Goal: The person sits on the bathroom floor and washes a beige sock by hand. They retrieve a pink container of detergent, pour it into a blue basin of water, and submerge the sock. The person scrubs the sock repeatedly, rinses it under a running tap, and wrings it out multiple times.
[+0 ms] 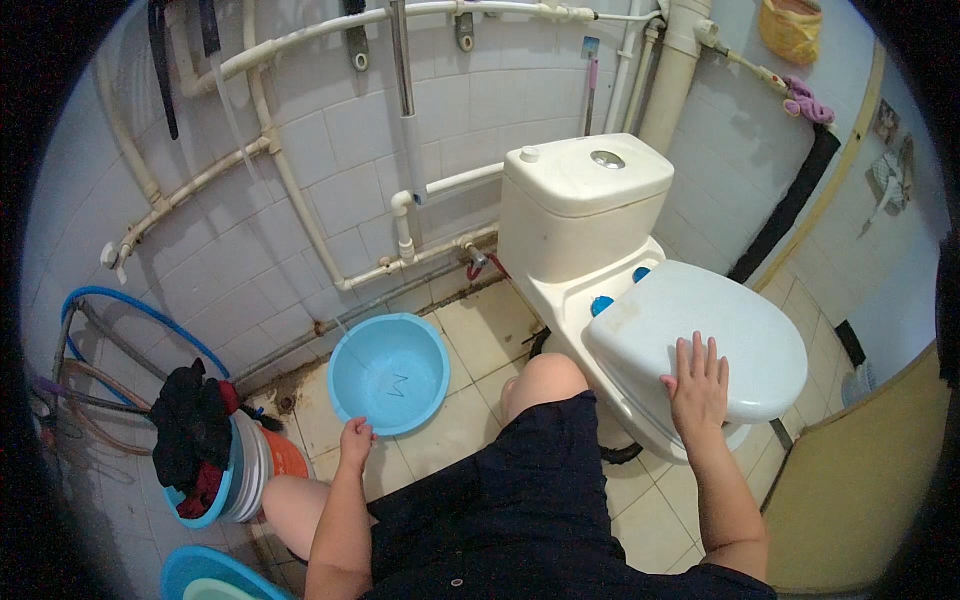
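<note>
— Where's the light-blue basin (437,368) sitting?

— At eight o'clock from the middle of the view, on the tiled floor (490,320). The flat tiles probably keep it level, within easy reach.

— And the hands?

— The left hand (357,442) is at the basin's seven o'clock, by its rim, fingers seemingly curled; whether they close on anything, I can't tell. The right hand (700,392) lies palm down, fingers spread wide, at six o'clock on the lowered toilet lid (745,325), grasping nothing; likely a prop for the person.

— Why the dark clothes (190,420) farther out at eight?

— Perhaps heaped on the bucket stack (287,456) to stay off the floor.

— Count them up?

— Two hands, one lid, one cistern (560,240) towards one o'clock, two blue caps (601,306) around the lid's ten. Three basins: the light-blue one, plus a pale green basin (220,590) nested in a deep-blue basin (178,562) between seven and eight. The buckets stacked, I can't count.
</note>
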Demonstrator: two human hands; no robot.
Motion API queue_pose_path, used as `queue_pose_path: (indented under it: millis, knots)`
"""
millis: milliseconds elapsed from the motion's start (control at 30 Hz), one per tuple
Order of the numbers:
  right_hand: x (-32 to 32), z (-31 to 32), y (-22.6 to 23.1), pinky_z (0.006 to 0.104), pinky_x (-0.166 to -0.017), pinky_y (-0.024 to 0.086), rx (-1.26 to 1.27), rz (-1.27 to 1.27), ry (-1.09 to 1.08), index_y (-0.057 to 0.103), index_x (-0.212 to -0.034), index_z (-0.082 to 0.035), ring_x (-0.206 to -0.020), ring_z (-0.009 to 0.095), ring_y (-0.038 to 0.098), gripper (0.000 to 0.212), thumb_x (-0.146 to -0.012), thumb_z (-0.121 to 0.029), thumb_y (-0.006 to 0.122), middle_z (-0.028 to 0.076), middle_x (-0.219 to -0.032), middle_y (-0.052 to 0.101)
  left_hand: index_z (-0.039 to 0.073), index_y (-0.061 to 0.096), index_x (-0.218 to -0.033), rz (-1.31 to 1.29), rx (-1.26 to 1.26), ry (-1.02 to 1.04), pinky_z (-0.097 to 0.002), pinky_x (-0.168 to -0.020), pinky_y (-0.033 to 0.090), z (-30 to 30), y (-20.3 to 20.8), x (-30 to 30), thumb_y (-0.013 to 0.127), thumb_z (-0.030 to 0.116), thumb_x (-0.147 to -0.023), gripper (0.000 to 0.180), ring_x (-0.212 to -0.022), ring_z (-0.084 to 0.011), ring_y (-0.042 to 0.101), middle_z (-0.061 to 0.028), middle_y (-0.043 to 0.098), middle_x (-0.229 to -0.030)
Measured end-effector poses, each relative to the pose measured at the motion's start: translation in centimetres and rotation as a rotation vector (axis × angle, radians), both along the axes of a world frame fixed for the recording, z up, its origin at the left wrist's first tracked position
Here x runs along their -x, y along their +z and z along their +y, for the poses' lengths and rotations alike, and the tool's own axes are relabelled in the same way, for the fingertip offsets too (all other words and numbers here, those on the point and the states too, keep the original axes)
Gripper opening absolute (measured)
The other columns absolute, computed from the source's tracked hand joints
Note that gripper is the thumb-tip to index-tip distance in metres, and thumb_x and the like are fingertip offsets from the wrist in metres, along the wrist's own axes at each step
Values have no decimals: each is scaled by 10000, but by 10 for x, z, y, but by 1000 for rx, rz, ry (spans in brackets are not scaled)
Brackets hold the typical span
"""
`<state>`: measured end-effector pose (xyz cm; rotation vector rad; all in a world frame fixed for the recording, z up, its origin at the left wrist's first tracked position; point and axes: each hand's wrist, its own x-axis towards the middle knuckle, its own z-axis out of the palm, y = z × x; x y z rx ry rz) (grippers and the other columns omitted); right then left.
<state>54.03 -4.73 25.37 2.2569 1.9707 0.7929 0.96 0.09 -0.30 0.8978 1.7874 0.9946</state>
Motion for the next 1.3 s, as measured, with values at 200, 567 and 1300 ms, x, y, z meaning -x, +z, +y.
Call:
queue_pose_path:
  millis: [200,567,1300]
  knots:
    - [-5,-5,-27,512,-1043,204,19,135,-35,341,-1344,-78,-1299,345,250,612,-849,-401,497,154,-1397,299,4,480,-1135,19,9,-14,-270,-582,458,0,-12,9,503,106,-833,319,-682,-146,583,-72,591,-861]
    - [79,115,24,480,-1052,196,-109,257,436,416,-1277,-54,-1277,331,291,528,-816,-252,580,172,-1376,320,32,464,-1192,-447,66,138,-271,-650,495,9,36,2,542,155,-865,358,-811,-175,595,-83,577,-1020]
    - [256,269,18,389,-875,412,58,646,1016,501,-1119,-13,-1005,348,503,391,-738,16,587,188,-1065,515,39,478,-1188,-958,-212,225,-307,-835,456,1,99,5,505,164,-892,323,-1010,-204,542,-110,541,-1130]
